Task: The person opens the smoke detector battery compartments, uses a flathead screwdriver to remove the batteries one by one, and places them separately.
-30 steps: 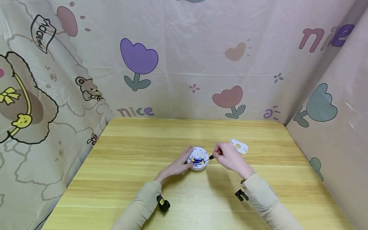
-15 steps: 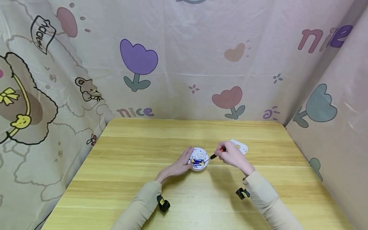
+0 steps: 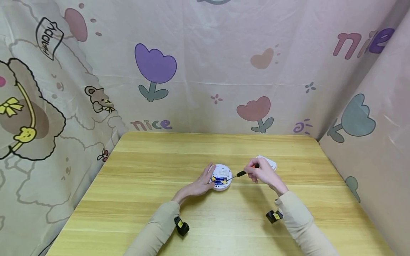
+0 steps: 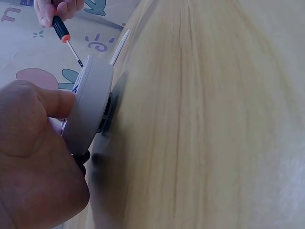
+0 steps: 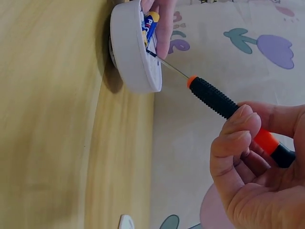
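Note:
A white round device (image 3: pixel 224 169), open on its upper face, sits near the middle of the table. Blue-and-yellow batteries (image 5: pixel 151 26) lie in its compartment. My left hand (image 3: pixel 200 185) holds the device by its left side, with the thumb (image 4: pixel 59 103) over the face. My right hand (image 3: pixel 265 173) grips a black-and-orange screwdriver (image 5: pixel 212 98) by its handle between thumb and fingers. The screwdriver's thin shaft slants down to the left, its tip at the battery end by the device's right rim. Some of the left fingers are hidden behind the device.
A flat white plate (image 3: pixel 271 163) lies behind my right hand, which partly covers it. The wooden table (image 3: pixel 153 160) ends at a patterned cloth (image 3: pixel 198 71) at the back and sides. A black wrist camera (image 3: pixel 182 227) hangs from each sleeve.
My right hand has drawn back to the right and slightly up with the screwdriver, showing more of the handle. Its tip stays by the batteries. The left hand and device hold still.

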A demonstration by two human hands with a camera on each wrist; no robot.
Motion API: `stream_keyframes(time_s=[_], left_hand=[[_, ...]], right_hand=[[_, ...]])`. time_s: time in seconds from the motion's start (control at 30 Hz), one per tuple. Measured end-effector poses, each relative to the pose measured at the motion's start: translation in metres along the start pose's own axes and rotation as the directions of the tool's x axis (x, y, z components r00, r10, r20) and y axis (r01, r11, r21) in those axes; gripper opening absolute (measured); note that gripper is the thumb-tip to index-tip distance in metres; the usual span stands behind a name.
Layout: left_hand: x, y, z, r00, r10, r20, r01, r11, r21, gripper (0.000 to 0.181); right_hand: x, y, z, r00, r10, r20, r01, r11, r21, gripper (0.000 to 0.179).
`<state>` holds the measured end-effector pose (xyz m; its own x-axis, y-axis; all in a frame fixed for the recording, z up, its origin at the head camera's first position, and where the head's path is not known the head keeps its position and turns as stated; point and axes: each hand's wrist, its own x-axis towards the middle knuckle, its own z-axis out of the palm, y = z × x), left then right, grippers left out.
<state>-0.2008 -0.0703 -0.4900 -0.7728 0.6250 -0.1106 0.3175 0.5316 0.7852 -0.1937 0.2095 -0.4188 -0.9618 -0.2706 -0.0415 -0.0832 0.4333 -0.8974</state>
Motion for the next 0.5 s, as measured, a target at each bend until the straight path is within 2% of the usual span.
stream_keyframes(time_s=[0.07, 0.17, 0.23, 0.37, 0.43, 0.5], left_hand=[[0.001, 0.0, 0.0, 1.0, 0.002, -0.004, -0.002, 1.0, 0.002, 0.074], [0.002, 0.0, 0.001, 1.0, 0.003, -0.01, -0.003, 1.0, 0.012, 0.075], [0.003, 0.0, 0.001, 1.0, 0.005, -0.013, -0.005, 1.0, 0.014, 0.075], [0.004, 0.0, 0.002, 1.0, 0.002, -0.013, -0.001, 1.0, 0.015, 0.076], [0.005, 0.0, 0.002, 1.0, 0.003, -0.024, -0.003, 1.0, 0.007, 0.077], [0.005, -0.001, 0.002, 1.0, 0.001, -0.029, -0.001, 1.0, -0.001, 0.078]], right_hand=[[-0.001, -0.001, 0.0, 1.0, 0.007, -0.008, -0.007, 1.0, -0.007, 0.012], [-0.004, -0.008, 0.002, 1.0, -0.017, -0.011, 0.016, 0.995, -0.094, 0.011], [-0.006, -0.016, 0.006, 0.998, -0.056, -0.012, 0.053, 0.979, -0.196, 0.01], [-0.009, -0.03, 0.013, 0.99, -0.142, -0.015, 0.126, 0.92, -0.372, 0.009], [-0.009, -0.033, 0.015, 0.987, -0.157, -0.018, 0.136, 0.902, -0.41, 0.009], [-0.008, -0.034, 0.016, 0.989, -0.149, -0.018, 0.129, 0.904, -0.407, 0.009]])
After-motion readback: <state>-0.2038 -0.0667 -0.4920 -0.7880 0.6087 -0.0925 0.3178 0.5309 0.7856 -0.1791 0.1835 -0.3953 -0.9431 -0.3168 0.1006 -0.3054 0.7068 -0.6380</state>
